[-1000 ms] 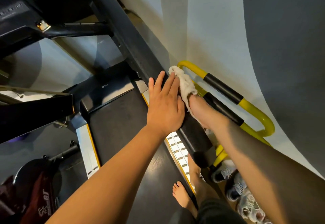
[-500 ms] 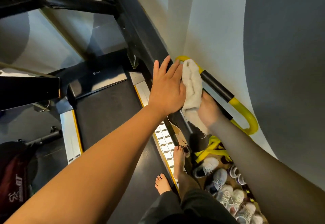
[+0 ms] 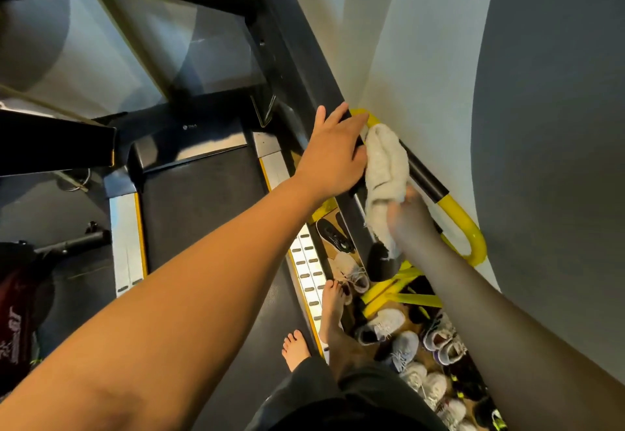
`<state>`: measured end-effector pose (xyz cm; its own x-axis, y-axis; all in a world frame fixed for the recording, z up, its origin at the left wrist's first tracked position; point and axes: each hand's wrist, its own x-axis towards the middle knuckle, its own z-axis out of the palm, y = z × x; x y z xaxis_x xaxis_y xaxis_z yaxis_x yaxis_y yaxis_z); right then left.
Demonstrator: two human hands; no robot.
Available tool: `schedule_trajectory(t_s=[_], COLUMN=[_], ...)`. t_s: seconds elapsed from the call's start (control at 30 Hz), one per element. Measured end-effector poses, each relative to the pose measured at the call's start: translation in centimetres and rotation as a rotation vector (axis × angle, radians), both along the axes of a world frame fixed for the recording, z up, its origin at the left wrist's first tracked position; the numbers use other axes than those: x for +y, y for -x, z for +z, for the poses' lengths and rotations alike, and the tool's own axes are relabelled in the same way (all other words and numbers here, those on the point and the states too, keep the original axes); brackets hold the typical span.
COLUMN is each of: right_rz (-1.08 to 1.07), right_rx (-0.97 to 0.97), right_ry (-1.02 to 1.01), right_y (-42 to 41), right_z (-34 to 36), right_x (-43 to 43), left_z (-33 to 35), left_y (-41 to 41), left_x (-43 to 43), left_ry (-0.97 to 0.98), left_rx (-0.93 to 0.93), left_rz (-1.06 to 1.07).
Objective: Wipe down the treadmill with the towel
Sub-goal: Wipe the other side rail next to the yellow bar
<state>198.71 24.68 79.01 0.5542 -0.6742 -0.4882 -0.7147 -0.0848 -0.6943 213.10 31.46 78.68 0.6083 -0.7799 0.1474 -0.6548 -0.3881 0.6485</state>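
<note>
1. Head view: your left hand (image 3: pixel 333 156) lies flat on the treadmill's black handrail (image 3: pixel 304 68), fingers straight and spread, gripping nothing. It looks like a brace to steady you while you lean toward the wall side.
2. Your right hand (image 3: pixel 411 217) is blurred, but its fingers seem curled round the lower end of the white towel (image 3: pixel 385 163). The bunched towel sits against the right flank of the handrail, touching your left fingertips.
3. Held bunched like that, the towel gives you a thick pad for the rail's far side, which I judge is the stretch being wiped.
4. Just beyond the towel runs a yellow bar (image 3: pixel 463 220) with a black sleeve, close to the pale wall (image 3: pixel 422 41).
5. Below, your bare feet (image 3: pixel 333 298) stand on the dark running belt (image 3: pixel 199 200) and its silver side rail (image 3: pixel 306 261).
6. Sneakers (image 3: pixel 402 346) crowd the floor between treadmill and wall.
</note>
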Motion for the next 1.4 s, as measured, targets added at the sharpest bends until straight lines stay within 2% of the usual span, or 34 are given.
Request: schedule_trajectory(t_s=[0.07, 0.13, 0.17, 0.27, 0.4, 0.47, 0.67, 0.83, 0.9, 0.97, 1.03, 1.2, 1.3, 1.4], right_rz=[0.164, 0.285, 0.331, 0.429, 0.528, 0.492, 0.529, 0.637, 0.666, 0.664, 0.613, 0.587, 0.647, 0.646], right_rx=[0.068, -0.057, -0.112, -0.016, -0.155, -0.208, -0.118, -0.121, -0.057, -0.113, -0.169, -0.096, 0.007, 0.012], right_ry=[0.206, 0.382, 0.464, 0.607, 0.597, 0.602, 0.615, 0.783, 0.774, 0.804, 0.774, 0.622, 0.657, 0.601], right_y=[0.6, 2.3, 2.9, 0.8, -3.2, -3.1, 3.9, -4.1, -7.9, -8.6, -5.7, 2.0, -0.5, -6.1], right_z=[-0.2, -0.4, -0.1, 0.1, 0.3, 0.5, 0.3, 0.2, 0.1, -0.5, -0.4, 0.3, 0.3, 0.9], right_x=[0.4, 1.7, 2.4, 2.1, 0.2, 0.1, 2.3, -0.3, -0.8, -0.9, -0.1, 1.7, 0.8, -0.1], left_z=[0.6, 1.2, 1.3, 0.9, 0.9, 0.9, 0.0, 0.3, 0.9, 1.3, 1.1, -0.9, -1.3, -0.5], left_y=[0.2, 1.4, 2.3, 4.2, 3.8, 3.7, 4.5, 3.3, 2.6, 1.8, 1.7, 5.0, 4.3, -0.2], left_x=[0.4, 0.8, 1.0, 1.3, 1.8, 2.3, 4.0, 3.5, 3.1, 3.0, 3.1, 2.6, 1.5, 0.8], left_ry=[0.026, 0.055, 0.058, 0.099, 0.236, 0.243, 0.196, 0.26, 0.27, 0.254, 0.23, 0.242, 0.313, 0.29], left_rx=[0.133, 0.213, 0.223, 0.184, 0.194, 0.196, 0.172, 0.198, 0.207, 0.205, 0.181, 0.132, 0.132, 0.083], left_rz=[0.015, 0.008, -0.008, -0.011, 0.125, 0.146, 0.075, 0.186, 0.238, 0.267, 0.259, 0.165, 0.233, 0.312])
